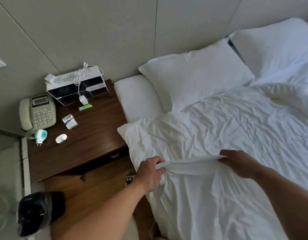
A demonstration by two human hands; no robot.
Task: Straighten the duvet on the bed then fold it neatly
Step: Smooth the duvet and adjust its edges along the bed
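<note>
A crumpled white duvet [227, 129] is seen spread over the bed [136, 97], its near edge hanging off the side by the nightstand [84, 146], as a ridge of its fabric is gathered between two hands. One end of the bunched cloth is clenched in the left hand [150, 173] and the other end is pinched by the right hand [239, 163], so that a short taut band is drawn between them.

Several risks can be judged from this hold. Only the cover may have been caught (the filling cannot be seen), in which case the shell would be dragged over the stuffing and fresh creases made rather than removed. Because the grip is taken well inside the edge, the far side may be left rumpled by any pull. The near pillow [196, 80], which is touched by the duvet's top edge, could be shifted if the cloth is tugged sharply. A wide sweep toward the nightstand could see the telephone [37, 113] or the small items beside it brushed by the loose corner.
</note>
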